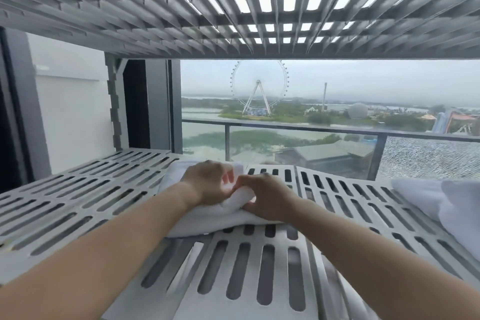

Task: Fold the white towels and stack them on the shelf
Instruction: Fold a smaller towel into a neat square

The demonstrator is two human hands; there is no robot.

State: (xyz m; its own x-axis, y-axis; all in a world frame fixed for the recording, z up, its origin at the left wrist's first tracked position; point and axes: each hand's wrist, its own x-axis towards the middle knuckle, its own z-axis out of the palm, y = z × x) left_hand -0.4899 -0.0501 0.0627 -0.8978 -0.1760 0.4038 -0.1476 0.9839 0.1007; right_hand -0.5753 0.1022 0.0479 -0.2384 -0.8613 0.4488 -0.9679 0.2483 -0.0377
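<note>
Hand state: The left hand (207,182) lies on top of the folded towel (205,222) with its fingers curled down into the cloth. The right hand (267,197) touches the left at the fingertips and pinches a raised fold, fingers on top and thumb underneath. Both hands hold the same towel. Neither holds anything else.

Location of work item: The folded towel rests under both hands on the slotted shelf (78,195), with its near edge hanging slightly over a seam between panels. A second towel (439,202) lies loosely bunched on the same shelf, well apart, to the right of the right hand.

Handling properties (judged): The towel is soft, light and limp. It will sag wherever it is not supported, and the folds will open if only one layer is lifted. It is not fragile, and its pile gives a secure grip.

Recommended hold: Take hold at the folded edges, through all layers, one hand at each end. Press flat to set the fold. Slide with care, since cloth may catch in the slots.

Surroundings: An upper shelf (233,8) spans above the hands. Beyond them stand a balcony railing (285,126) and a distant Ferris wheel (259,86).
</note>
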